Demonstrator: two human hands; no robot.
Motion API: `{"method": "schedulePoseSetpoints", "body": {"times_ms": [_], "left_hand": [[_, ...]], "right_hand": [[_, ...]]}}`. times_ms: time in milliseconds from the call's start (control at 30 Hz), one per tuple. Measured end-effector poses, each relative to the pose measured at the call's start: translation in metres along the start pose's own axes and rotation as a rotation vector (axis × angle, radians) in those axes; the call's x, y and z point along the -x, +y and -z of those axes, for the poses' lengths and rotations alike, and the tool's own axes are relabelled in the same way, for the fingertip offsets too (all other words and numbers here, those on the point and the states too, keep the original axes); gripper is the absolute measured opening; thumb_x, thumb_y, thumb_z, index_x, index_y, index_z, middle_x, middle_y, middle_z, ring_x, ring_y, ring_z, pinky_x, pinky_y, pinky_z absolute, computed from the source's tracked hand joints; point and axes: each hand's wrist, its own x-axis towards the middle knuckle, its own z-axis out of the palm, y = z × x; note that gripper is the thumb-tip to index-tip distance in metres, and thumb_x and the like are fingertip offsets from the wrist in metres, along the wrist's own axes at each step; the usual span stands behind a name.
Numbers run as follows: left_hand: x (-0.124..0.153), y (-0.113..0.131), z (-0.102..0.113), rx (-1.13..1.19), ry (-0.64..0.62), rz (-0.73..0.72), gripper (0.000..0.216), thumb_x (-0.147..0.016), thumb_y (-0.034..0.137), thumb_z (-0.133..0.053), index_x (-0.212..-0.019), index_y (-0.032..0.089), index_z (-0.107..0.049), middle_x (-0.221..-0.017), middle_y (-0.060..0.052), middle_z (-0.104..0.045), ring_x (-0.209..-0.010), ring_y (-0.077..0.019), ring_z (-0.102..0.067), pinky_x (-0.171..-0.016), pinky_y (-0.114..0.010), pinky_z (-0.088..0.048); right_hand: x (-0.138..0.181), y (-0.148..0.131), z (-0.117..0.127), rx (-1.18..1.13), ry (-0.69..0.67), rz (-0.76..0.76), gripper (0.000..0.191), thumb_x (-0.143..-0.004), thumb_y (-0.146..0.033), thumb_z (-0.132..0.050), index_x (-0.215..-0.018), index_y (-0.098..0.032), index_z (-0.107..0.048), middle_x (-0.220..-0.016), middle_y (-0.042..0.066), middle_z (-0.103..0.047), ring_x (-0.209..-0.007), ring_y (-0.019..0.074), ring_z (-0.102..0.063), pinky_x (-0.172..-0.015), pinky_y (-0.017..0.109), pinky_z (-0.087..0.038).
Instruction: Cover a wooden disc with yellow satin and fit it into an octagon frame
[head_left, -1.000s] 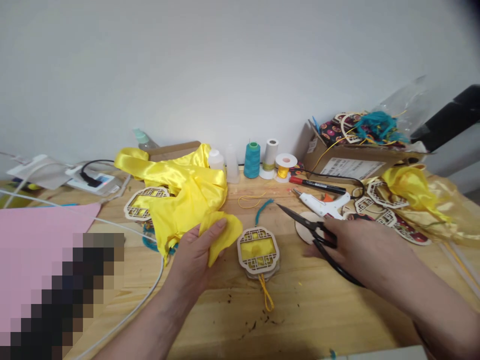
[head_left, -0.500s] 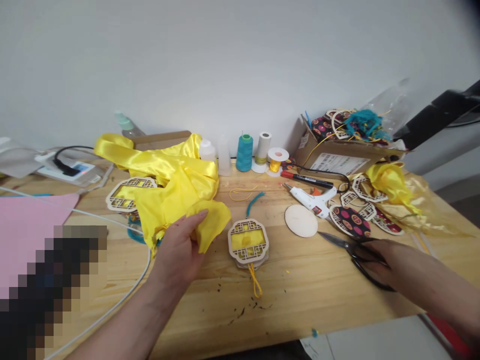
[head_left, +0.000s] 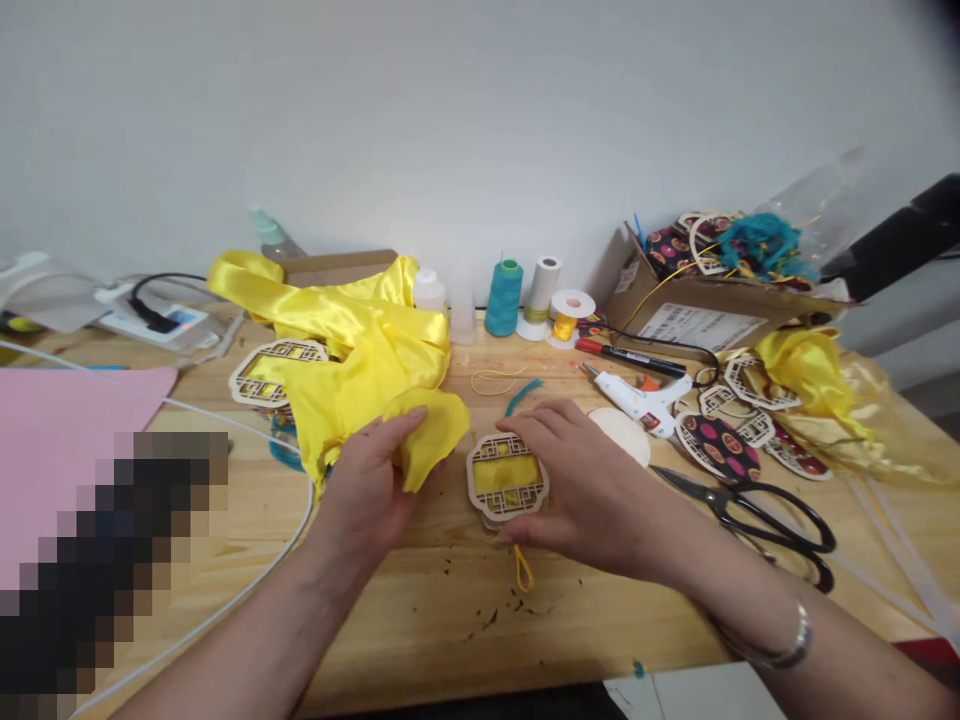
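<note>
Between thumb and fingers, my left hand [head_left: 379,475] holds a small cut piece of yellow satin [head_left: 435,435]. Just behind it lies a large crumpled heap of the same yellow cloth [head_left: 360,350]. My right hand [head_left: 577,480] is curved around a stack of wooden lattice frames [head_left: 508,478] backed with yellow fabric, thumb at the near side and fingers at the far side. A yellow cord loop [head_left: 523,570] sticks out of the stack toward me, and a teal cord [head_left: 523,397] lies behind it. Black-handled scissors [head_left: 750,510] rest on the table to the right.
A white glue gun [head_left: 637,395], a marker [head_left: 630,357] and a pale disc [head_left: 621,436] lie right of centre. Thread spools [head_left: 504,298] stand near the wall. At the back right is a cardboard box [head_left: 686,310] of scraps. A white cable [head_left: 292,530] crosses the left side.
My right hand has let go of the scissors, leaving them on the table, and moved left onto the stack of lattice frames. My left hand still holds the yellow satin piece.
</note>
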Motion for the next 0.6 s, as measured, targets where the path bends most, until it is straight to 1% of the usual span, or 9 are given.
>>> {"method": "schedulePoseSetpoints", "body": {"times_ms": [33, 100, 300, 467, 600], "left_hand": [[0.000, 0.000, 0.000, -0.001, 0.000, 0.000, 0.007, -0.061, 0.018, -0.073, -0.067, 0.016, -0.070, -0.063, 0.002, -0.068, -0.053, -0.0110, -0.060, -0.042, -0.018, -0.047], [0.000, 0.000, 0.000, -0.001, 0.001, 0.011, 0.006, -0.061, 0.018, -0.072, -0.067, 0.017, -0.070, -0.064, 0.002, -0.068, -0.053, -0.0109, -0.060, -0.041, -0.018, -0.046], [-0.001, -0.001, 0.000, 0.003, 0.022, 0.036, 0.002, -0.063, 0.017, -0.069, -0.065, 0.017, -0.070, -0.062, 0.003, -0.067, -0.052, -0.0103, -0.058, -0.041, -0.017, -0.046], [-0.002, -0.001, 0.002, -0.013, 0.008, 0.033, 0.003, -0.064, 0.018, -0.069, -0.067, 0.017, -0.070, -0.064, 0.002, -0.068, -0.053, -0.0109, -0.059, -0.040, -0.018, -0.045], [-0.002, -0.001, 0.001, -0.008, 0.024, 0.051, 0.003, -0.065, 0.017, -0.068, -0.068, 0.017, -0.069, -0.065, 0.003, -0.068, -0.053, -0.0106, -0.059, -0.041, -0.018, -0.046]], "right_hand": [[-0.001, 0.001, -0.005, 0.010, 0.008, -0.011, 0.076, -0.062, -0.047, -0.078, -0.125, -0.014, -0.050, -0.118, 0.012, -0.055, -0.116, 0.0288, -0.042, -0.097, 0.043, -0.039], [0.000, 0.004, -0.013, 0.030, 0.025, -0.036, 0.085, -0.062, -0.049, -0.077, -0.131, -0.012, -0.045, -0.122, 0.014, -0.053, -0.117, 0.0304, -0.040, -0.099, 0.045, -0.037], [0.002, 0.004, -0.024, 0.100, 0.063, -0.080, 0.088, -0.064, -0.051, -0.072, -0.135, -0.009, -0.042, -0.119, 0.015, -0.055, -0.111, 0.0322, -0.042, -0.097, 0.048, -0.037], [0.001, 0.003, -0.028, 0.107, 0.059, -0.108, 0.090, -0.063, -0.052, -0.071, -0.136, -0.009, -0.041, -0.116, 0.016, -0.055, -0.109, 0.0337, -0.043, -0.094, 0.051, -0.039], [0.001, 0.003, -0.030, 0.108, 0.043, -0.121, 0.090, -0.063, -0.050, -0.071, -0.137, -0.010, -0.039, -0.115, 0.017, -0.055, -0.107, 0.0338, -0.044, -0.091, 0.051, -0.041]]}}
